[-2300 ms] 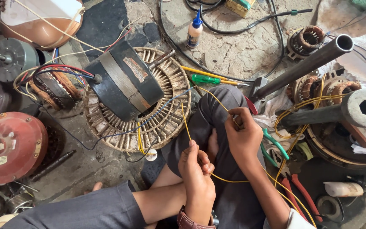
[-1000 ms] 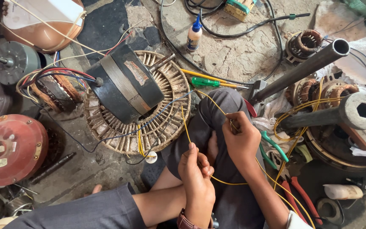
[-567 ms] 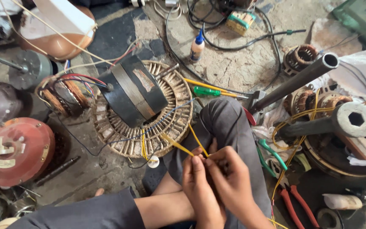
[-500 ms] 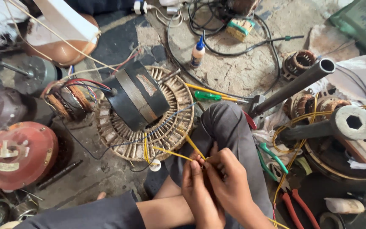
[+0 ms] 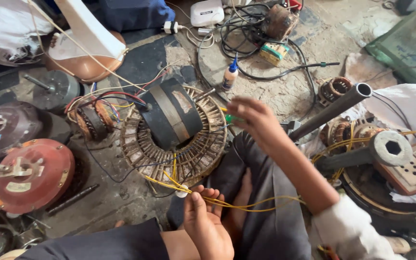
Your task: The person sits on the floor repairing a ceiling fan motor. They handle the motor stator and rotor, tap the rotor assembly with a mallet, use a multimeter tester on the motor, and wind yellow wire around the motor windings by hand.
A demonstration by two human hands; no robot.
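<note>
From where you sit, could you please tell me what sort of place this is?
Probably a fan-motor repair workshop, worked on the floor: a stripped stator core, a red motor housing and loose yellow wire held by the left hand.

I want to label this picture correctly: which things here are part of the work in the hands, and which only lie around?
In the work:
- left hand pinching the yellow wires
- ring-shaped stator those wires lead to
- right hand reaching at the green tool

Lying about:
- red round motor cover
- glue bottle
- metal pipe
- black cables
</note>
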